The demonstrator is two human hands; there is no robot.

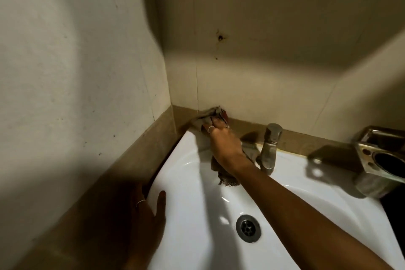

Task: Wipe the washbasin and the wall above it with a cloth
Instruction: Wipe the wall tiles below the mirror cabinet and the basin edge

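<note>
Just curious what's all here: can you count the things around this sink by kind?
Washbasin: 1
Tap: 1
Drain: 1
Cloth: 1
Metal holder: 1
Hands: 2, left hand, right hand
Total: 7

White washbasin (285,173), set into a corner against a brown tiled ledge (153,138), with a metal drain (248,228) in the bowl. On its back rim: a dull metal tap (270,149), a brownish cloth (219,173) pressed into the far-left corner with its fringed end trailing into the bowl, and a metal holder (381,155) at the right. A left hand (149,210) lies flat on the left rim.
</note>
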